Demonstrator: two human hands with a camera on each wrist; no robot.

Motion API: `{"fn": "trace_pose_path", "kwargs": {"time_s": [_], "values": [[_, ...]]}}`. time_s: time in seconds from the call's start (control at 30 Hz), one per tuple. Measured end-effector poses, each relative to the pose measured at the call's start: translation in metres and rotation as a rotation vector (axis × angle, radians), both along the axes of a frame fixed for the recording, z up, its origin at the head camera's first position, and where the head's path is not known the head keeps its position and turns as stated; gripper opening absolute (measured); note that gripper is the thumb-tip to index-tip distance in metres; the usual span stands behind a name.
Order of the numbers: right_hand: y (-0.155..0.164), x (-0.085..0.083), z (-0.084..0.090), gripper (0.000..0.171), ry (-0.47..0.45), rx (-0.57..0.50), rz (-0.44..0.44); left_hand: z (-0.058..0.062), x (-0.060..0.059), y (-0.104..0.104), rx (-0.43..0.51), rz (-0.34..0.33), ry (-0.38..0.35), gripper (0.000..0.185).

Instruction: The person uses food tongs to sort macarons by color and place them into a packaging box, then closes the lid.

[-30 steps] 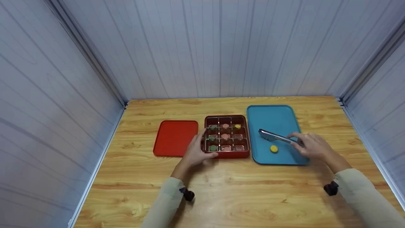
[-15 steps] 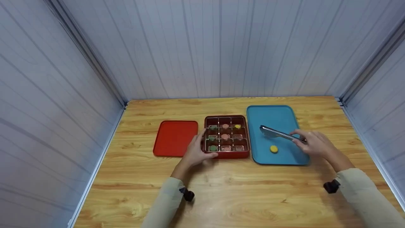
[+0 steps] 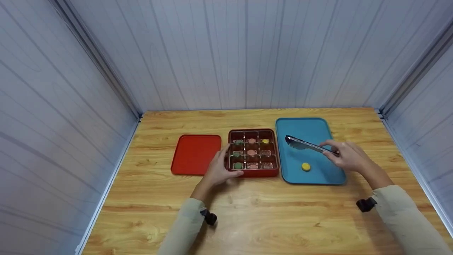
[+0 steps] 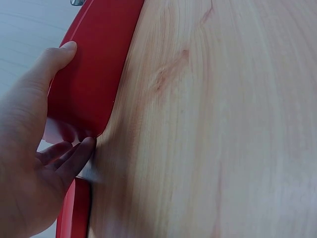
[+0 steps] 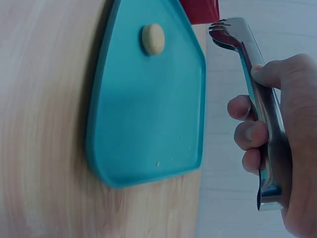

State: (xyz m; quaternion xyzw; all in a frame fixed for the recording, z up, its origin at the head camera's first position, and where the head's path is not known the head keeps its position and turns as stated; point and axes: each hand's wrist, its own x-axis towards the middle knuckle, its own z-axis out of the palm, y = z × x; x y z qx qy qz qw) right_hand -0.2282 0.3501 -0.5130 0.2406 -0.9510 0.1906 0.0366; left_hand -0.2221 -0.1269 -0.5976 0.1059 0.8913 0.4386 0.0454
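Observation:
My left hand (image 3: 218, 171) holds the front left corner of a dark red box (image 3: 260, 172); in the left wrist view, the thumb lies on the front wall and the fingers bend round the corner. A clear divided insert holds green pieces (image 3: 238, 165), pink pieces (image 3: 251, 152) and one yellow piece (image 3: 265, 141) at the back right. My right hand (image 3: 348, 156) grips metal tongs (image 5: 270, 111) between thumb and fingers. Their tips hover over the blue tray (image 3: 304, 127) with nothing visible between them. A round yellow cookie-like piece (image 3: 306, 166) lies on the tray, apart from the tongs.
A flat red lid-like tray (image 3: 196, 154) lies left of the box. Pale panel walls (image 3: 226, 53) enclose the wooden table (image 3: 269, 219) at the back and sides. A few crumbs show on the blue tray in the right wrist view.
The right hand has raised the tongs, then brought their tips left toward the box side of the blue tray. My left hand and the box have stayed put.

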Motion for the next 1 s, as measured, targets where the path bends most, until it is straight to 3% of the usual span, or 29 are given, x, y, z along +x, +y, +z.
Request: {"fn": "trace_pose_path", "kwargs": {"time_s": [0.3,1.0], "values": [[-0.018,-0.004,0.005,0.023,0.032,-0.03,0.046,-0.003,-0.002,-0.001,0.005,-0.01,0.008,0.124],[-0.062,-0.017,0.008,0.022,-0.001,-0.044,0.121,-0.001,-0.001,0.002,0.009,-0.013,0.016,0.124]]}}
